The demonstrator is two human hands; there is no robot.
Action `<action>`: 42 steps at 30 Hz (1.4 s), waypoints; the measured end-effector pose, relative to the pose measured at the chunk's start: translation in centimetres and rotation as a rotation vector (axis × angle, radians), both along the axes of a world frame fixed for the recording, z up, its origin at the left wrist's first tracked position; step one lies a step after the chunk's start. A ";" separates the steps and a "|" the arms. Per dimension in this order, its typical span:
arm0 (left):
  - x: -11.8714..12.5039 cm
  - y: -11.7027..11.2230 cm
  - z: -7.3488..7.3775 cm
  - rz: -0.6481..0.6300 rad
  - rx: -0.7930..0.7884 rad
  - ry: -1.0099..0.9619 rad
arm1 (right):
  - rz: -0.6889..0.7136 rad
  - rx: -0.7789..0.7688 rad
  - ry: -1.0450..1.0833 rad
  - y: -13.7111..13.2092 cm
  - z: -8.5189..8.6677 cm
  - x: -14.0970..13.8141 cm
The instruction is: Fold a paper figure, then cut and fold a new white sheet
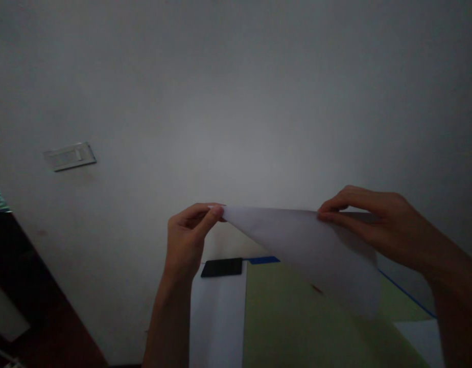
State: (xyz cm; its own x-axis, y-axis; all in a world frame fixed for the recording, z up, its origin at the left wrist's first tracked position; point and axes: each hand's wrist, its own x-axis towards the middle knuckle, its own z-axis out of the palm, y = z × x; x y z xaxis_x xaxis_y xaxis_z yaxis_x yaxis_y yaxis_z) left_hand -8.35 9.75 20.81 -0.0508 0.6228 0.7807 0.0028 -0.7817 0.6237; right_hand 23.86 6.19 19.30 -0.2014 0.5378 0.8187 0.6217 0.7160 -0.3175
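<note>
A white sheet of paper (308, 250) is lifted and curled over a pale green surface (285, 317). My left hand (188, 237) pinches the sheet's left corner between thumb and forefinger. My right hand (368, 220) pinches its upper right edge with the fingers pressed together. The sheet's lower part hangs down toward the green surface. Another white strip of paper (218, 317) lies flat below my left hand.
A black rectangular object (221, 267) lies at the far edge of the surface, next to a blue strip (263, 260). A plain wall (236, 102) with a switch plate (70, 156) stands behind. Dark brown furniture (25, 286) is at the left.
</note>
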 end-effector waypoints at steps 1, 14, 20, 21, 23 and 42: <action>0.0 0.0 0.0 0.006 0.002 -0.005 | -0.002 0.003 0.000 0.0 0.0 0.0; 0.2 -0.2 0.3 0.177 0.053 0.018 | 0.001 -0.009 -0.019 -0.4 0.3 -0.2; 0.5 -0.1 0.5 0.222 0.073 0.020 | -0.019 -0.021 -0.040 -0.8 0.6 -0.5; 0.6 0.0 0.4 0.216 0.074 0.004 | -0.020 -0.029 -0.045 -0.9 0.6 -0.7; 1.1 0.2 0.3 0.188 0.071 -0.048 | -0.021 -0.045 -0.057 -1.1 0.8 -0.9; 4.3 1.1 -0.1 0.650 0.141 -0.254 | -0.002 -0.105 -0.196 -3.1 3.2 -3.8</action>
State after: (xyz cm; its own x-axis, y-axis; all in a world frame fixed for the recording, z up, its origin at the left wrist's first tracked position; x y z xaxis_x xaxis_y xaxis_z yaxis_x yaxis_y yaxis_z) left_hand -4.04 10.87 20.72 -0.5686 0.2982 0.7666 0.3640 -0.7445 0.5596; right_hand 20.08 3.13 22.52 -0.3497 0.6187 0.7035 0.6805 0.6838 -0.2632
